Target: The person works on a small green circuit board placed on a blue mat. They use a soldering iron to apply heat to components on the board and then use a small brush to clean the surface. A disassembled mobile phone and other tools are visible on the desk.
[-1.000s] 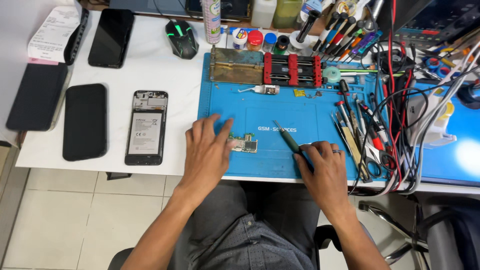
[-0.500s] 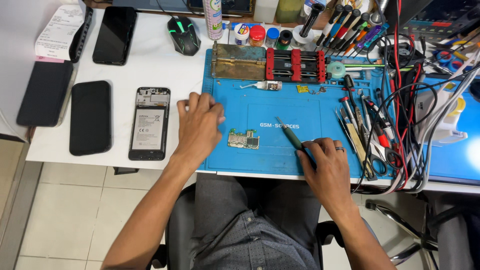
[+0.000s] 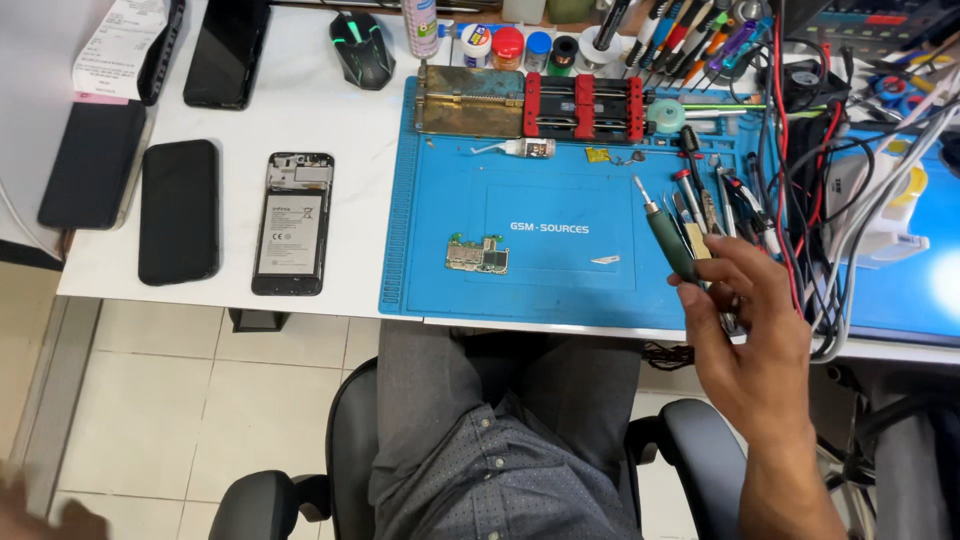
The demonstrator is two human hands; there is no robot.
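Left hand (image 3: 40, 512): only a blurred edge shows at the bottom corner; cannot tell if open.
Circuit board (image 3: 478, 254): loose on the blue mat (image 3: 430, 180); a knock may slide it.
Right hand (image 3: 745, 330): grips a green screwdriver (image 3: 668, 238), tip up near tangled cables (image 3: 800, 190); it may snag.

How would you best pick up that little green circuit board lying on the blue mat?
The circuit board lies flat on the blue mat, so probably pinch its two long edges from above, fingers straddling its narrow width. Its face carries small parts, so edges look safer. The right hand holds a green-handled tool.
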